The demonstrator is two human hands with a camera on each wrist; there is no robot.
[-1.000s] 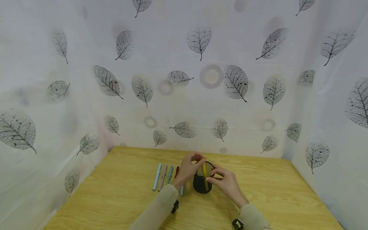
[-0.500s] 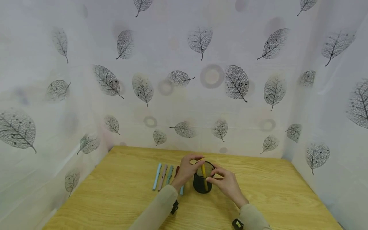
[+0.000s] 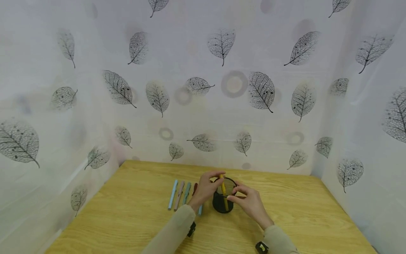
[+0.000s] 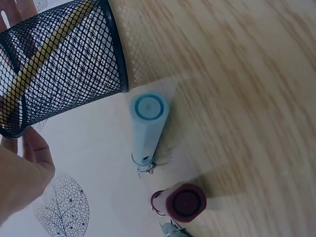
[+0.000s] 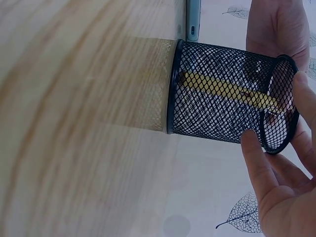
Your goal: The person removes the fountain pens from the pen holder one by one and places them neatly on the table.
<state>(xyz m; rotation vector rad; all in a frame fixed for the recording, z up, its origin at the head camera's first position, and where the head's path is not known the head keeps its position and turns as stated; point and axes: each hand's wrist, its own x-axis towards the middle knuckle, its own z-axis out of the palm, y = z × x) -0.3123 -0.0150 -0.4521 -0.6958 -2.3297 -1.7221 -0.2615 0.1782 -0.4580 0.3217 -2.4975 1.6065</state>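
Observation:
A black mesh pen holder point(image 3: 219, 206) stands on the wooden table point(image 3: 133, 218). A yellow pen point(image 3: 223, 192) leans inside it, also seen through the mesh in the left wrist view point(image 4: 49, 47) and the right wrist view point(image 5: 222, 89). My left hand point(image 3: 218, 174) pinches the pen's top end just above the holder's rim. My right hand point(image 3: 236, 194) grips the rim from the right, thumb and fingers point(image 5: 254, 153) on the mesh holder point(image 5: 217, 74).
Several pens lie side by side left of the holder: light blue point(image 3: 173, 194), pink point(image 3: 179, 195), teal point(image 3: 187, 192) and dark red point(image 3: 195, 188). The left wrist view shows a blue pen point(image 4: 147, 128) and a dark red pen point(image 4: 182, 202) end-on. Leaf-print curtains point(image 3: 234, 106) enclose the table.
Both hands stay at the holder. The yellow pen's top has shifted slightly to the left.

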